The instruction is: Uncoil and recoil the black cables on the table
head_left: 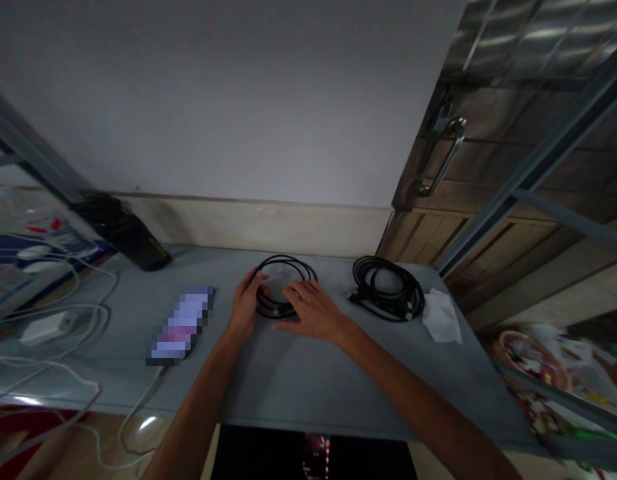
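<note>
A black cable [288, 259] lies in a loose round coil on the grey table, with a connector at its lower edge. At the coil's left side my left hand [245, 303] has its fingers closed round the strands. Over the right side reaches my right hand [315, 312], its thumb held apart from the other fingers, which bend toward the coil's middle and touch or nearly touch it. A second black cable coil [388, 288], with connectors showing, rests to the right, next to a crumpled white tissue [441, 317].
On the left lie a phone [181, 327] on a white cord, a white charger [47, 328], tangled white cables and a leaning black bottle [125, 230]. A wall backs the grey table [368, 393]. Metal frame posts flank it, and a door handle [443, 160] shows at upper right.
</note>
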### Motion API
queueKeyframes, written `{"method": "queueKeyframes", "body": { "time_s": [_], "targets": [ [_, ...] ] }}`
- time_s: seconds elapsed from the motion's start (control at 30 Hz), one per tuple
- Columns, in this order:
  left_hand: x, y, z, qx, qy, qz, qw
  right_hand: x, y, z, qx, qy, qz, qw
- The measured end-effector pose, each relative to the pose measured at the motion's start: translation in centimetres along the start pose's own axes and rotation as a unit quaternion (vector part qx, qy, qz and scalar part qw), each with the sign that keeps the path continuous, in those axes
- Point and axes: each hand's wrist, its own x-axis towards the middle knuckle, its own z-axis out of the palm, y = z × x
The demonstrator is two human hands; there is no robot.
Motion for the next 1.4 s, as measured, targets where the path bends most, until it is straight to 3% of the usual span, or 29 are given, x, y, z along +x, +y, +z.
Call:
{"method": "queueKeyframes", "body": {
  "time_s": [0.1, 0.23, 0.5, 0.7, 0.87, 1.07, 1.3, 1.4],
  "targets": [
    [-0.2, 0.7, 0.5, -0.090, -0.009, -0.036, 0.995, -0.4, 0.2, 2.5, -0.009, -0.009, 0.005, 1.000],
    [-0.6, 1.8, 0.9, -0.157, -0.045, -0.035, 0.986, -1.1, 0.6, 2.8, -0.028, -0.003, 0.021, 0.999],
    [-0.9, 2.1, 1.0, -0.159, -0.111, -0.095, 0.976, -1.1, 0.5, 2.6, -0.011, 0.036, 0.054, 0.998],
    [-1.3, 1.9, 1.3, -0.100, -0.152, -0.078, 0.980, -1.2, 0.9, 2.4, 0.033, 0.045, 0.087, 0.995],
    [-1.5, 1.8, 1.4, -0.091, -0.153, -0.065, 0.982, -1.3, 0.8, 2.0, 0.078, 0.065, 0.107, 0.989],
    [-1.1, 1.1, 1.2, -0.112, -0.132, -0.057, 0.983, -1.4, 0.8, 1.8, 0.057, 0.066, 0.105, 0.991],
    [-0.6, 1.1, 0.7, -0.110, -0.063, -0.042, 0.991, -1.6, 1.1, 2.1, 0.087, 0.145, 0.115, 0.979],
    [-0.6, 1.3, 0.9, -0.126, -0.061, -0.024, 0.990, -1.7, 1.3, 2.0, 0.101, 0.189, 0.113, 0.970]
  ]
}}
